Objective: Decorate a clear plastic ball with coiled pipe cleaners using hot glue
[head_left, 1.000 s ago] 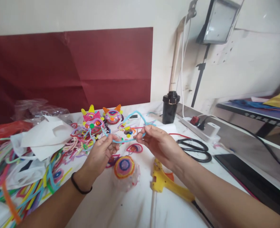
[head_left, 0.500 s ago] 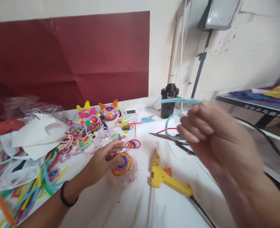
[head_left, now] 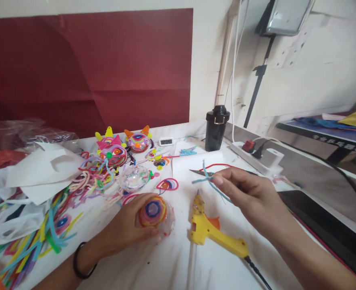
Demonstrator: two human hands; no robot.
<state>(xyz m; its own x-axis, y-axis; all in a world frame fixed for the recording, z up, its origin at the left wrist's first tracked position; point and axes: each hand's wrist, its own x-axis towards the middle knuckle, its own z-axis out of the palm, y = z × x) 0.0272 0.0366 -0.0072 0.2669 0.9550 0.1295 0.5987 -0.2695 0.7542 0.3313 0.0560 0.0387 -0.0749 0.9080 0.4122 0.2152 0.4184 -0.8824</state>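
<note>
My left hand (head_left: 128, 225) curls around a clear plastic ball (head_left: 170, 219) that rests on the table and bears a coiled disc of coloured pipe cleaner (head_left: 154, 211). Between the thumb and fingers of my right hand (head_left: 241, 187) is a bent light blue pipe cleaner (head_left: 206, 175), its ends crossing. Beneath that hand lie scissors (head_left: 197, 172), their handles hidden, beside a red pipe cleaner (head_left: 217, 165). A yellow hot glue gun (head_left: 217, 235) lies between my hands, nozzle pointing away. Beyond my left hand is a pink-rimmed eye shape (head_left: 168, 184).
Decorated balls with ears (head_left: 138, 141) stand at the back near a small digital clock (head_left: 166, 141) and a black bottle (head_left: 216, 129). Loose pipe cleaners (head_left: 30, 253) and white paper (head_left: 42, 173) crowd the left. At right are a power strip (head_left: 250, 157) and a dark flat object (head_left: 325, 225).
My right hand has come down and left with the blue pipe cleaner, uncovering the power strip. My left hand has shifted from atop the ball to around its side.
</note>
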